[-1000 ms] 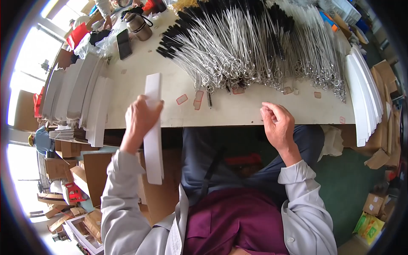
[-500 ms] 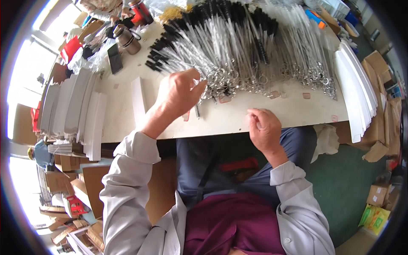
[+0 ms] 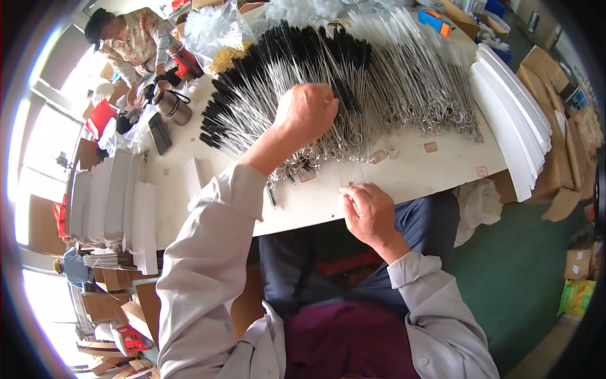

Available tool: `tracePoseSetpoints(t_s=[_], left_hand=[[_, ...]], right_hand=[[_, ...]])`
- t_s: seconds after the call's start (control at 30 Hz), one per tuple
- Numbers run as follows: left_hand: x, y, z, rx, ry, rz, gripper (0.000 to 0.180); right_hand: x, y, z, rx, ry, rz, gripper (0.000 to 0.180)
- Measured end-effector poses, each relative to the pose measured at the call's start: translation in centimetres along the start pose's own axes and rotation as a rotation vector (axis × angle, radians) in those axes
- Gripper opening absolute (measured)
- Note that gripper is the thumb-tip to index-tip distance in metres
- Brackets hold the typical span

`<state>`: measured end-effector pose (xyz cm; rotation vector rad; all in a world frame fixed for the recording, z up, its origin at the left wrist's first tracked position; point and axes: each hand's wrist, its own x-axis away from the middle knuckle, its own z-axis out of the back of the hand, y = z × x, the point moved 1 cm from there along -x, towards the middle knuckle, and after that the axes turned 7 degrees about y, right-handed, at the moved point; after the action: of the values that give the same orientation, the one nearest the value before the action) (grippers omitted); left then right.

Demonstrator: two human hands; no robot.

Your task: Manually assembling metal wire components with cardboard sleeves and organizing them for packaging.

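Note:
A wide heap of thin wire brushes (image 3: 252, 104) with black bristle ends and ring-shaped handle ends covers the middle of the table. My left hand (image 3: 306, 114) is over this heap with its fingers curled closed; what they hold, if anything, is hidden. Close to the table's front edge, my right hand (image 3: 371, 215) has thumb and forefinger pinched together. A thin wire-like bit shows at those fingertips, too fine to name. To the right of the black-bristled heap lie pale-bristled brushes (image 3: 426, 88), rings toward me. One short dark brush (image 3: 271, 197) lies apart near the front edge.
White folded card strips (image 3: 113, 196) stand stacked at the left edge, and more white strips (image 3: 514, 120) are at the right. A metal flask (image 3: 172, 107) and a dark flat case (image 3: 160, 134) are at back left. Another person (image 3: 145, 38) works beyond them.
My left hand has moved right and farther over the brush heap. My right hand has shifted slightly left and nearer to me. The view has tilted, showing more of the other person.

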<state>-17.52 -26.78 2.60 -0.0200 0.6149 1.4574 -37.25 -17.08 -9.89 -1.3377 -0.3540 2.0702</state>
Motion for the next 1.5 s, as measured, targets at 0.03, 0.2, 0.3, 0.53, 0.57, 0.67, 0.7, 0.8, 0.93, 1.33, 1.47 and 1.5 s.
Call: tracePoseSetpoints(t_s=[0.03,0.2,0.3,0.53,0.57,0.67,0.7,0.8,0.93,1.33,1.47,1.5], left_hand=[[-1.2,-0.4,-0.1,-0.012,0.003,-0.004,0.02],[-7.9,-2.2,-0.8,0.042,0.027,0.3,0.029],[-10.6,-1.7,-1.3,-0.162,-0.042,0.391,0.036],[-13.0,-1.0,-3.1,-0.264,-0.113,0.49,0.03],[-13.2,-0.9,-3.3,-0.272,-0.1,0.498,0.029],[-13.4,-1.2,-2.3,-0.088,-0.11,0.638,0.028],[-13.3,-1.5,-2.1,-0.093,-0.107,0.637,0.028],[-13.2,-1.8,-1.6,-0.066,0.0,0.598,0.03],[-13.5,-3.7,-2.3,0.184,0.123,0.539,0.029],[-12.6,-2.1,3.4,1.071,0.199,0.551,0.025],[-13.8,-4.1,5.4,1.115,0.3,0.546,0.024],[-14.1,-4.6,6.0,1.126,0.323,0.571,0.023]], right_hand=[[-0.1,-0.2,0.0,-0.009,0.009,0.003,0.018],[0.1,-0.5,-0.1,-0.011,0.015,-0.013,0.018],[0.2,-0.4,-0.2,-0.021,0.035,-0.003,0.019],[0.4,-0.1,-0.2,-0.012,0.031,-0.012,0.021],[0.4,0.0,-0.1,-0.013,0.034,-0.012,0.021],[0.3,0.1,-0.2,-0.029,0.035,-0.014,0.021],[0.3,0.0,-0.2,-0.034,0.034,-0.011,0.022],[0.3,0.0,-0.2,-0.041,0.037,-0.003,0.022],[0.0,-0.2,-0.1,-0.056,0.048,0.002,0.02],[0.5,-0.1,-0.2,-0.031,0.033,0.003,0.021],[0.5,0.0,-0.3,-0.017,0.033,0.011,0.02],[0.5,-0.1,-0.2,-0.016,0.039,0.02,0.019]])
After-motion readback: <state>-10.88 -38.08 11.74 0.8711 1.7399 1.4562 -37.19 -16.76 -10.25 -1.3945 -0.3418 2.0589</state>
